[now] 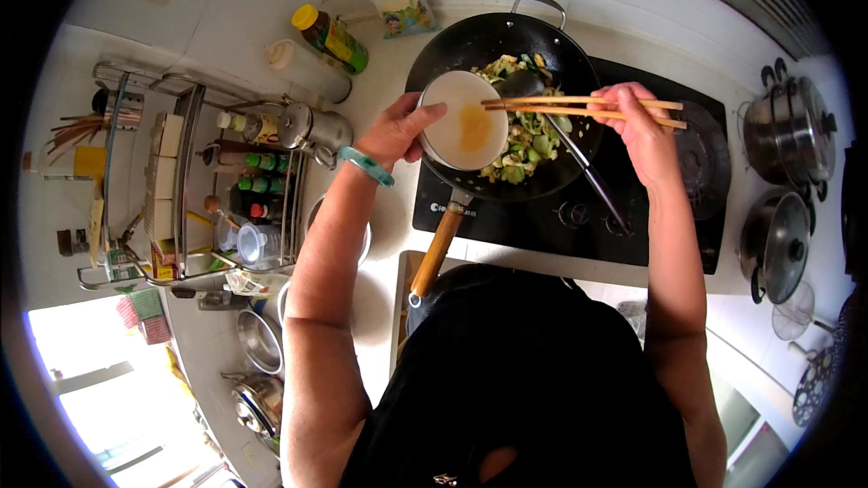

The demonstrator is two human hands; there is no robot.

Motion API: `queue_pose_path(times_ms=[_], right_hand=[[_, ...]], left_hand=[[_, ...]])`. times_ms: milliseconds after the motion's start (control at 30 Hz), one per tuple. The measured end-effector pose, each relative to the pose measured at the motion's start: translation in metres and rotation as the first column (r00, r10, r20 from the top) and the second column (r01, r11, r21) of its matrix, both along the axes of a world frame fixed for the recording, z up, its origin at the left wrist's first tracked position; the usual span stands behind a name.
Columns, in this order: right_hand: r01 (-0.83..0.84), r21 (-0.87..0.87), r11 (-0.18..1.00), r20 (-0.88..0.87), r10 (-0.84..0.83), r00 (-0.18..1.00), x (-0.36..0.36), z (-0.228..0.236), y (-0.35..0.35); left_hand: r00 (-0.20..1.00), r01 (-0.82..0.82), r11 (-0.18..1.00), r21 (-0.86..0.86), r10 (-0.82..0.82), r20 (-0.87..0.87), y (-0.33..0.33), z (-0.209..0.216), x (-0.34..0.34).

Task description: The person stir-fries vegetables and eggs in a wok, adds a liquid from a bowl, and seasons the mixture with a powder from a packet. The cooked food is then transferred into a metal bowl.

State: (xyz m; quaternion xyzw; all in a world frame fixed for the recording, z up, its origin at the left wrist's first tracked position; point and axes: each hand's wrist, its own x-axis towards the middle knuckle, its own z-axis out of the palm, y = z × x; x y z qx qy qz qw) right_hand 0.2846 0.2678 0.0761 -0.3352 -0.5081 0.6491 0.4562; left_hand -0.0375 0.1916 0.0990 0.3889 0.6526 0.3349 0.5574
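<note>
My left hand [404, 129] is closed on the rim of a white bowl [443, 117], thumb on the inside of its wall. A pale yellow liquid [476, 129] lies in the bowl, which is over the left part of a black wok [443, 52]. In my right hand [640, 122] is a pair of wooden chopsticks [579, 105], their tips at the bowl's right side. Chopped green vegetables with pale yellow bits [533, 140] fill the wok's middle. A spatula [579, 163] with a dark head rests in the wok, its handle leaning over the right rim.
The wok stands on a black glass cooktop [542, 226], its wooden handle [437, 248] pointing towards me. Left are a yellow-capped bottle [330, 39], a metal pot [314, 129] and a rack of bottles [190, 172]. A food packet [400, 2] stands behind. Lidded pots [782, 131] line the right.
</note>
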Motion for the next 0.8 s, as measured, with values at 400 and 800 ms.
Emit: queue_pose_path(times_ms=[400, 800], right_hand=[[-0.030, 0.498, 0.867, 0.256, -0.114, 0.960, -0.027, 0.021, -0.042], [0.045, 0.511, 0.858, 0.252, -0.200, 0.947, 0.000, 0.036, -0.058]], left_hand=[[0.991, -0.058, 0.973, 0.222, 0.028, 0.134, 0.000, -0.022, 0.003], [0.579, 0.453, 0.721, 0.524, 0.210, -0.788, 0.013, 0.002, 0.015]])
